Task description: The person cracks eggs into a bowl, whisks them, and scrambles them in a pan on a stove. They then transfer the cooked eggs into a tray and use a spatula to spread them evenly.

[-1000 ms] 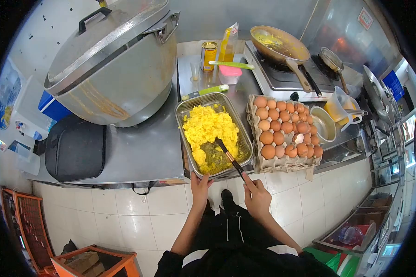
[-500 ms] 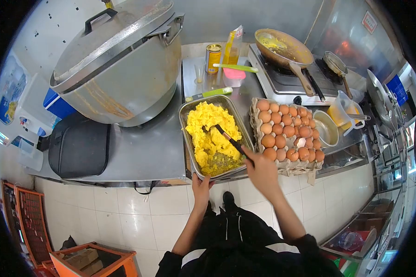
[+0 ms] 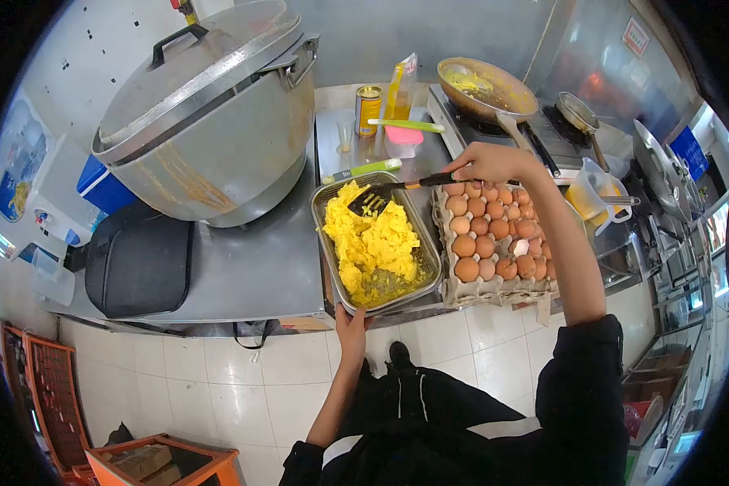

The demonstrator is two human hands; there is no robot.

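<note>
A rectangular metal tray (image 3: 429,245) holds yellow scrambled eggs (image 3: 385,247), heaped toward its far and left parts. Its near right corner shows a thin layer of bits on the bottom. My left hand (image 3: 351,334) is closed on the tray's near rim. With my right hand (image 3: 488,164) I grip the handle of a black slotted spatula (image 3: 374,199), which reaches leftward over the tray. The spatula's head rests at the far part of the eggs. Below my right forearm, a carton of brown eggs (image 3: 486,231) stands right of the tray, partly hidden by the arm.
A big lidded metal pot (image 3: 211,138) stands at left, with a black case (image 3: 140,259) before it. Behind the tray are a yellow can (image 3: 368,112), a pink-lidded tub (image 3: 403,142) and a green-handled tool (image 3: 363,169). A frying pan (image 3: 494,93) sits on the stove at back right.
My right hand has swung away from the tray's near side to above the egg carton. The spatula head has shifted to the far part of the scrambled eggs. My left hand stays at the rim.
</note>
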